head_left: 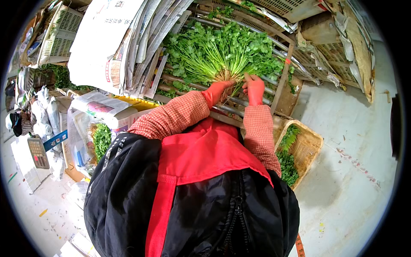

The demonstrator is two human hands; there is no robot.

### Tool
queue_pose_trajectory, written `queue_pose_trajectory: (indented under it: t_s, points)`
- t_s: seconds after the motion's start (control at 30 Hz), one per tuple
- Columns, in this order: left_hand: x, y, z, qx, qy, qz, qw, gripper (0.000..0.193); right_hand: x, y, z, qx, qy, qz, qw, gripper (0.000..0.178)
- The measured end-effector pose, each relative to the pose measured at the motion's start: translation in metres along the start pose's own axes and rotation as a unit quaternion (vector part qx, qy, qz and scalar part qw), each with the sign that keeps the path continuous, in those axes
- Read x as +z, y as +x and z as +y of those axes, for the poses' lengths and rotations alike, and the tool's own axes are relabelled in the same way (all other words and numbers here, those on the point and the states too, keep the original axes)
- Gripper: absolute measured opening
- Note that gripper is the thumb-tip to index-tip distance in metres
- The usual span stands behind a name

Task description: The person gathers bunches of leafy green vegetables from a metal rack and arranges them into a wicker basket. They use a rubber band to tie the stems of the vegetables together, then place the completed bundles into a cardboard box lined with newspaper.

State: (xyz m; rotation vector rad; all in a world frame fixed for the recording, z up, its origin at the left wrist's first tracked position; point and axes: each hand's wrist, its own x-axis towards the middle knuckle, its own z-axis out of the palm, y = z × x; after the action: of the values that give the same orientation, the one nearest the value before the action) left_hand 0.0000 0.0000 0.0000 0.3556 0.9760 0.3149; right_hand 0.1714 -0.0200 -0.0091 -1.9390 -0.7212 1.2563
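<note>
A big bunch of leafy cilantro (231, 49) lies fanned out on a slatted rack (280, 85), leaves away from me and pale stems drawn together toward me. My left hand (217, 91), in an orange-red rubber glove, is closed round the brownish root end. At the right side of the roots, my right hand (254, 88) in a matching glove has its fingertips pinched on the cilantro stems. Red checked sleeves cover both forearms. Some of the roots are hidden under the left glove, and the finger pads of the right one do not show.
Stacked newspapers (105, 38) stand left of the rack. A wicker-like basket (310, 147) with greens sits at the lower right, and crates (329, 51) at the far right. To the left are a plastic-wrapped box (81, 128), a calculator-like device (38, 152) and another crate (64, 32).
</note>
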Motion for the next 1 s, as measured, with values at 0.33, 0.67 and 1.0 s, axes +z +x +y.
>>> queue_pose_trajectory:
  t_s: [0.33,0.67,1.0]
  points:
    - [0.001,-0.011,0.010,-0.021,-0.012,-0.013,1.000,0.024,0.003,-0.019,-0.011,0.033,0.140,0.036,0.989,0.030]
    - [-0.003,-0.014,0.017,-0.067,0.055,-0.027,0.996,0.025,0.020,0.009,-0.013,-0.101,-0.143,0.156,0.972,0.032]
    - [-0.014,0.018,-0.003,-0.015,0.026,0.011,0.999,0.025,-0.004,-0.021,-0.034,-0.091,0.020,0.063,0.994,0.033]
